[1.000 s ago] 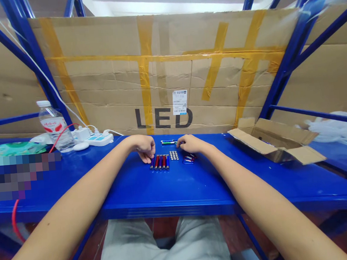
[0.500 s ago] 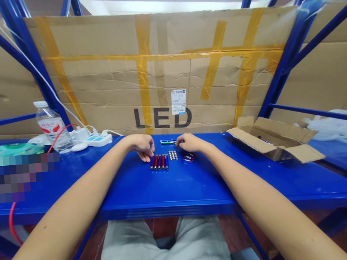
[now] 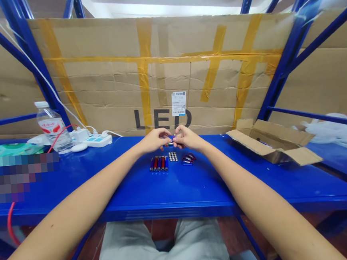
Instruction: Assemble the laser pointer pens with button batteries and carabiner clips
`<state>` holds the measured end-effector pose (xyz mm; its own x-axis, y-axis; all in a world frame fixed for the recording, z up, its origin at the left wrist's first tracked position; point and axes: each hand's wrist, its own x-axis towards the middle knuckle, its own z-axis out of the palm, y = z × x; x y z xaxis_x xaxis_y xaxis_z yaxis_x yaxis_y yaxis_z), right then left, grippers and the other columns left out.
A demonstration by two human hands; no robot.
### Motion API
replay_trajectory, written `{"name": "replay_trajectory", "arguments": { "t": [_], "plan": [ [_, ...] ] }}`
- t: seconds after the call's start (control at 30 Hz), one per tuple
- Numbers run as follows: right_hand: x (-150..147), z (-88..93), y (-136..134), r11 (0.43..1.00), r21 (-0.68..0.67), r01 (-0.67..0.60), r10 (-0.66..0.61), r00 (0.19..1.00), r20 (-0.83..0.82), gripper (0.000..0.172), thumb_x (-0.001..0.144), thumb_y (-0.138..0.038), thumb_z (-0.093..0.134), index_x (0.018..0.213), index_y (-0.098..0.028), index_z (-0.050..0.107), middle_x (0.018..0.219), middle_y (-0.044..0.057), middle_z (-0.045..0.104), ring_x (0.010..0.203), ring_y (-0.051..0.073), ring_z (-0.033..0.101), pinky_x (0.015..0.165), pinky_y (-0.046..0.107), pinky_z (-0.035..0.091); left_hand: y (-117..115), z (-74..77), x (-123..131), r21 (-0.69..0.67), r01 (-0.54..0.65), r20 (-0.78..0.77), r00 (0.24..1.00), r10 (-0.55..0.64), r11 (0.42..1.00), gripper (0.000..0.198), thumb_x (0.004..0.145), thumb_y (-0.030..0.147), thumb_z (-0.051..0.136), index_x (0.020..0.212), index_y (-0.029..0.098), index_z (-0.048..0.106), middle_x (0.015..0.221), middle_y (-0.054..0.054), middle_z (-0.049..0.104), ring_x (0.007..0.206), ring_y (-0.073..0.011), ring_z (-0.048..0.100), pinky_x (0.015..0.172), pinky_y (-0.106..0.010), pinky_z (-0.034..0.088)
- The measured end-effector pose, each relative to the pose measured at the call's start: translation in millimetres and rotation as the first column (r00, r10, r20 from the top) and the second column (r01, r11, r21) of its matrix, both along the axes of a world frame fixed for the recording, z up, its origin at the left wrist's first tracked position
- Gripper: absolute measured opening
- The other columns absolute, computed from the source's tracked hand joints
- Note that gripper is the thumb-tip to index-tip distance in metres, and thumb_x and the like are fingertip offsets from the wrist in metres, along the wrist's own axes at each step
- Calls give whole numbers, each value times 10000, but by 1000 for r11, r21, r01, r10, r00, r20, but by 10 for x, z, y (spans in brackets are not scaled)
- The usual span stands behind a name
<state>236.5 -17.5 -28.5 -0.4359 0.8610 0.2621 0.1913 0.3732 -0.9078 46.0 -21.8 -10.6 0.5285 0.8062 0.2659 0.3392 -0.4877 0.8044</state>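
Observation:
My left hand (image 3: 154,140) and my right hand (image 3: 186,138) meet above the blue shelf (image 3: 178,185), fingers pinched together on a small blue tube-shaped piece (image 3: 171,138) held between them. Just below the hands lies a row of several red and blue small tubes (image 3: 158,163). Beside the row sits a cluster of small silver button cells (image 3: 173,157). To the right of those lies a heap of red and blue clips (image 3: 188,159).
An open cardboard box (image 3: 273,140) lies at the right. A water bottle (image 3: 52,126), a power strip (image 3: 93,140) and a green packet (image 3: 14,149) stand at the left. A big taped cardboard sheet marked LED (image 3: 160,75) closes the back. White gloves (image 3: 332,128) lie far right.
Both hands have lifted from the shelf and come together. The left hand left the row of tubes; the right hand brought up a small blue piece from behind the cells.

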Motion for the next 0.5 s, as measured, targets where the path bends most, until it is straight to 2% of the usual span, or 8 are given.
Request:
{"name": "replay_trajectory", "arguments": {
  "t": [0.1, 0.2, 0.37, 0.5],
  "plan": [
    [-1, -30, 24, 999, -39, -10, 11, 999, 34, 322, 784, -209, 650, 882, -226, 344, 625, -23, 658, 469, 97, 525, 452, 200, 377, -35, -5, 23, -76, 11, 36, 999, -8, 997, 266, 805, 215, 622, 1044, 102, 598, 766, -52, 673, 662, -134, 624, 567, -246, 480],
    [-10, -45, 40, 1000, -26, -7, 9, 998, 66, 302, 754, -214, 690, 831, -204, 398, 649, 14, 682, 492, 97, 553, 472, 206, 403, -36, -28, 38, -131, 29, 64, 998, -21, 991, 203, 814, 182, 614, 1000, 100, 604, 743, -45, 664, 628, -118, 611, 547, -242, 482],
    [-10, -23, 28, 1000, 3, 0, 0, 997, 76, 260, 710, -185, 724, 791, -179, 478, 662, 5, 682, 539, 95, 577, 501, 198, 412, -7, -93, 60, -212, 32, 142, 990, -1, 977, 129, 820, 170, 636, 933, 122, 599, 764, -60, 674, 684, -134, 641, 555, -246, 504],
    [3, -20, 26, 1000, 25, 4, -7, 996, 90, 237, 714, -163, 723, 806, -174, 505, 648, -8, 665, 506, 85, 553, 459, 188, 397, 20, -105, 46, -247, 12, 167, 986, 30, 969, 86, 813, 163, 659, 828, 120, 586, 750, -70, 676, 667, -133, 643, 575, -263, 507]
  ]
}}
